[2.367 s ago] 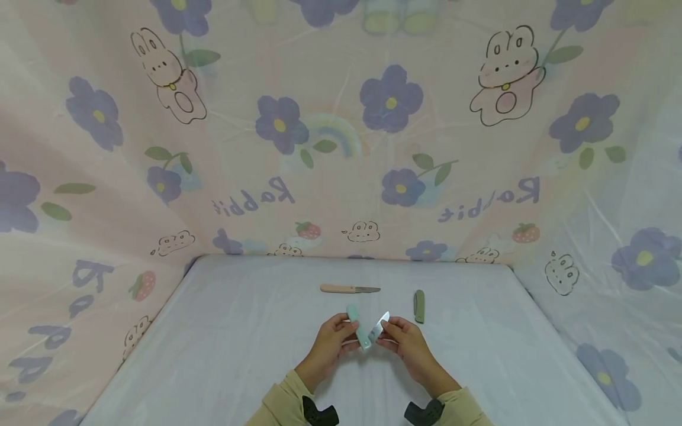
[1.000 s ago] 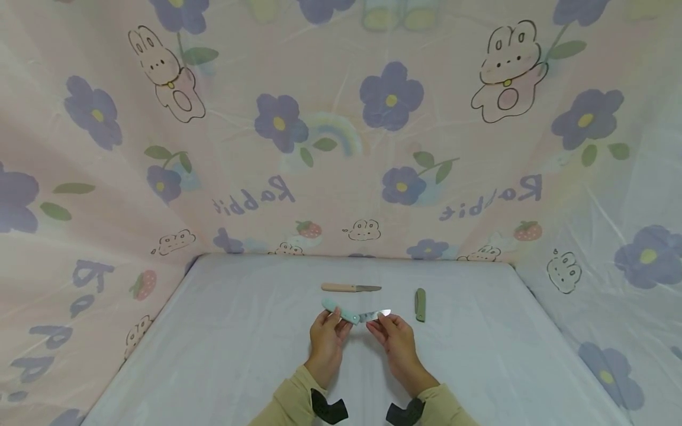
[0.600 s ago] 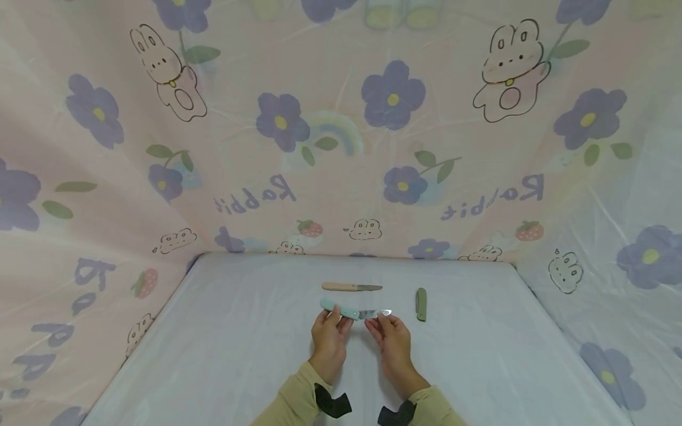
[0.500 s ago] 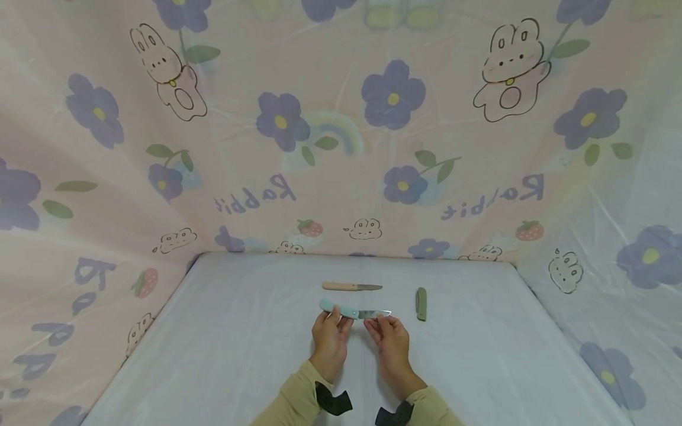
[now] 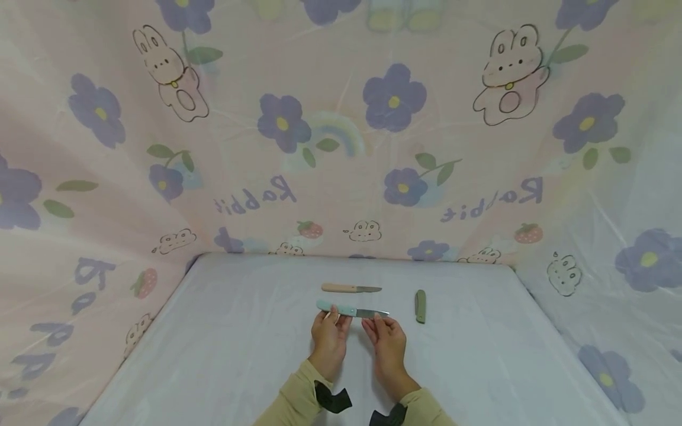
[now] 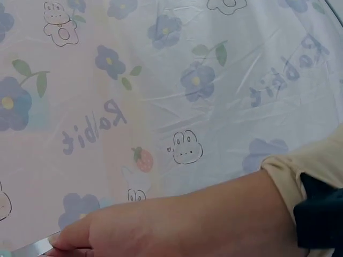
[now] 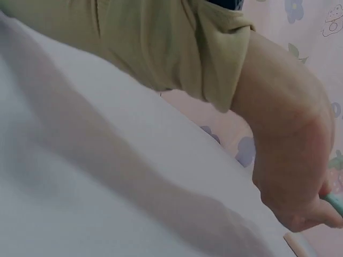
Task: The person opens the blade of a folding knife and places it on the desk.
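Note:
A folding knife [image 5: 341, 309] with a mint-green handle is held above the table, its blade [image 5: 364, 313] in line with the handle and its tip to the right. My left hand [image 5: 328, 344] grips the handle, thumb on top. My right hand [image 5: 389, 350] pinches the blade near its tip. In the left wrist view the shiny blade [image 6: 35, 247] shows at the fingertips, low on the left. A bit of the green handle [image 7: 334, 203] shows at the right edge of the right wrist view, by the curled fingers.
Behind the held knife lies a knife with a tan handle [image 5: 338, 288], its blade out to the right. A folded olive-green pocketknife [image 5: 420, 306] lies to the right. A white sheet covers the table [image 5: 240, 355]; patterned cloth walls [image 5: 341, 177] enclose its back and sides.
The blade has swung from a sharp angle into line with the handle. The handle has turned from steep to nearly level. Both hands keep their hold; the other knives lie still.

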The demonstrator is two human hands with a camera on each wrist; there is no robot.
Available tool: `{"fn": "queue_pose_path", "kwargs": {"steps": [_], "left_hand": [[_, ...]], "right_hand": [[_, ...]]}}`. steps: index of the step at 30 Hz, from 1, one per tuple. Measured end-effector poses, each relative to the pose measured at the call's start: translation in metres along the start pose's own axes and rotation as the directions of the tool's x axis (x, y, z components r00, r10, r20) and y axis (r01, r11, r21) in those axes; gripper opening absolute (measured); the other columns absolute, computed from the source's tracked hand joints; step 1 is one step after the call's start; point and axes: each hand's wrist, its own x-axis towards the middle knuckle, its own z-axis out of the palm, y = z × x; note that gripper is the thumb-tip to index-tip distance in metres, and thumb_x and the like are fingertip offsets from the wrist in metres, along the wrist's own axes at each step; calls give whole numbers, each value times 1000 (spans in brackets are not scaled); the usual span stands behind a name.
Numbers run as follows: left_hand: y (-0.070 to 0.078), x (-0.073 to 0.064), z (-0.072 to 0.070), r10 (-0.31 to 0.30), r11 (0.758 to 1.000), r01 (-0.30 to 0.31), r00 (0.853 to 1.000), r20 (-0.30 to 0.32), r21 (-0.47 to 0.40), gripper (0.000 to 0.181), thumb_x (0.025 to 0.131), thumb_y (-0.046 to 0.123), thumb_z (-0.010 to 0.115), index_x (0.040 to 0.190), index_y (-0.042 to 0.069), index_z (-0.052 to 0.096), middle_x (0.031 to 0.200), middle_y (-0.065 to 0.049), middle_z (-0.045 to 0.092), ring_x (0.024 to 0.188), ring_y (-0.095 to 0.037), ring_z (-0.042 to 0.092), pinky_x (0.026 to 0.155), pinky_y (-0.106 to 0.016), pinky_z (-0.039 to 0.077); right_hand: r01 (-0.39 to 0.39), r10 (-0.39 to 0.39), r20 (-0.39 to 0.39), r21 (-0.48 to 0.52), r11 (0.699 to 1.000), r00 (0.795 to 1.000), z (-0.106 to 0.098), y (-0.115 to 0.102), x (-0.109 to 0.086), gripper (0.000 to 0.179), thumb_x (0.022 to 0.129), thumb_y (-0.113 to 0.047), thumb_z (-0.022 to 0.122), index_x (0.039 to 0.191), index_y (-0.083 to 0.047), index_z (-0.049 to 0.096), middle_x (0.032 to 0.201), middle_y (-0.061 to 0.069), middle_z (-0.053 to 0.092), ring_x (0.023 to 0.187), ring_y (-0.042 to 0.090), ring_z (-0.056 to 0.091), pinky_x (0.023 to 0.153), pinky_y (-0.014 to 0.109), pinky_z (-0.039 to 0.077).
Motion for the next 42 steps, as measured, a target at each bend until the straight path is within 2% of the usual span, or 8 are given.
{"fn": "queue_pose_path", "kwargs": {"steps": [8,11,17,22,25,29,35,42], "left_hand": [[11,8,-7,-42,996,34,995,87,82,40,94,8,55,125,-11,38,112,-20,47,97,-25,57,93,-39,44],[14,11,-10,-58,992,42,990,125,123,43,95,10,54,128,-13,38,110,-20,51,97,-23,59,93,-37,45],[22,15,-11,-107,976,68,978,181,208,46,96,11,52,130,-16,36,119,-27,51,102,-24,60,93,-36,45],[25,25,-12,-132,954,77,976,174,288,43,96,13,53,126,-15,41,113,-25,56,102,-26,60,92,-37,46],[23,34,-15,-150,943,90,974,168,320,40,96,13,53,123,-15,44,108,-22,59,103,-27,60,94,-40,44],[21,45,-17,-167,930,106,974,150,352,37,95,13,54,119,-14,47,106,-23,61,102,-27,61,94,-41,43],[20,55,-17,-184,912,129,977,109,389,35,96,12,53,119,-14,47,107,-25,60,102,-29,61,92,-40,45],[17,69,-18,-176,901,129,981,77,414,34,95,9,53,119,-15,45,103,-26,61,99,-31,62,88,-42,48]], "right_hand": [[-64,65,26,-30,997,998,-3,-8,11,26,95,-6,52,110,13,44,97,22,63,89,24,66,81,33,52],[-76,78,38,-36,996,996,-4,-13,17,27,95,-6,53,111,13,44,96,21,64,87,24,67,81,33,52],[-104,108,49,-80,991,993,-3,-23,25,31,97,-8,49,117,15,41,104,24,62,89,22,66,83,32,51],[-135,143,62,-123,983,988,-3,-25,34,34,97,-10,49,119,15,42,103,23,62,94,24,65,85,32,50],[-148,161,78,-152,977,984,-4,-24,42,38,97,-11,49,123,15,42,105,23,62,97,24,64,87,32,49],[-188,204,89,-164,968,975,-6,-20,53,41,97,-10,50,127,15,40,108,23,61,99,24,63,87,31,49],[-239,254,62,-191,952,965,-6,-14,65,41,95,-9,52,127,14,41,105,20,63,95,22,64,85,31,50],[-280,290,21,-202,938,957,-4,-7,74,37,96,-7,51,125,15,44,102,21,64,92,23,65,85,32,50]]}}
